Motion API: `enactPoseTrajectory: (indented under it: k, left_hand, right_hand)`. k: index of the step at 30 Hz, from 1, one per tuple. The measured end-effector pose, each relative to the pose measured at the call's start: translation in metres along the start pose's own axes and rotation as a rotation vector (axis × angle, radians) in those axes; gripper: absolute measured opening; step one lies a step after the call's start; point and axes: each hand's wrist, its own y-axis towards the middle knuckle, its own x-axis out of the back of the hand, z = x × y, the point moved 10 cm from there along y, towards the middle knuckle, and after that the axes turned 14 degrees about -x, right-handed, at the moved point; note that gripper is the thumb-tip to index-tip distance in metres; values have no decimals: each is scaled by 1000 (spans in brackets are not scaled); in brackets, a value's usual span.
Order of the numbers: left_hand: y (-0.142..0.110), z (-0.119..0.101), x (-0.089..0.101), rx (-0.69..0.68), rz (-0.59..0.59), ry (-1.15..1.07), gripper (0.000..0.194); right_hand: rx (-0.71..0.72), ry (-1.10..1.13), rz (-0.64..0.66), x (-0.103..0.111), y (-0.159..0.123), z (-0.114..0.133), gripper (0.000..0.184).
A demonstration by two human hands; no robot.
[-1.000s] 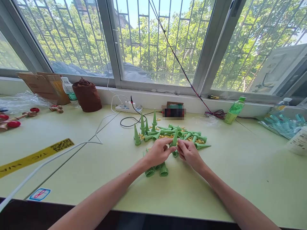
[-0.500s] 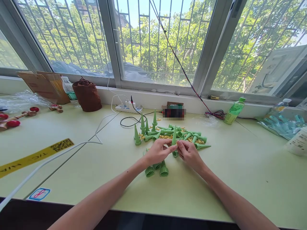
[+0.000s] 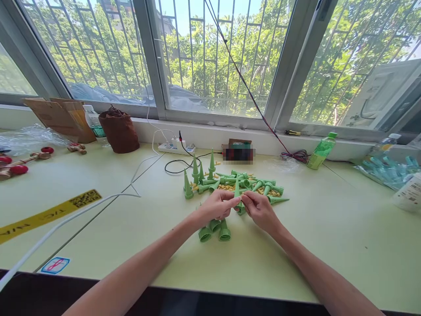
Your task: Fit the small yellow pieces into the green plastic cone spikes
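Between my hands a green plastic watering spike (image 3: 237, 188) stands point up. My left hand (image 3: 219, 204) is closed round it, thumb and index finger on its side. With fingertips pinched together, my right hand (image 3: 259, 206) holds a small yellow valve (image 3: 242, 197) against the spike; the fingers mostly cover the valve. Several more spikes (image 3: 224, 232) lie below my left hand with their open threaded ends toward me. Beyond my hands is a pile of green spikes (image 3: 276, 190) mixed with small yellow valves (image 3: 226, 188). Several spikes (image 3: 187, 189) stand upright at its left.
White cable (image 3: 108, 199) crosses the table (image 3: 138, 245) on the left. Behind the pile are a power strip (image 3: 164, 148) and a partly blurred box (image 3: 239, 153). A brown pouch (image 3: 119, 131) stands back left, a green bottle (image 3: 322, 151) leans back right. Wooden toys (image 3: 19, 169) lie far left.
Both hands and the spike have shifted slightly left. The spike's tip is a little lower, and the left fingers curl further round it.
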Motion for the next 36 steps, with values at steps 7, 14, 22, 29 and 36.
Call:
enactPoseTrajectory:
  k: [7, 14, 22, 29, 36]
  left_hand:
    - [0, 2, 1, -4, -16, 15, 44]
    - [4, -10, 7, -135, -54, 227, 36]
    - [4, -23, 6, -287, -57, 457, 25]
    - [1, -37, 2, -459, -61, 684, 15]
    - [3, -39, 3, -465, -92, 659, 21]
  right_hand:
    - [35, -88, -14, -1, -1, 7, 38]
    - [29, -97, -64, 2, 0, 4, 43]
    - [-141, 129, -35, -5, 4, -17, 43]
    - [-317, 415, 99, -18, 8, -32, 46]
    - [-314, 482, 119, -21, 8, -28, 48]
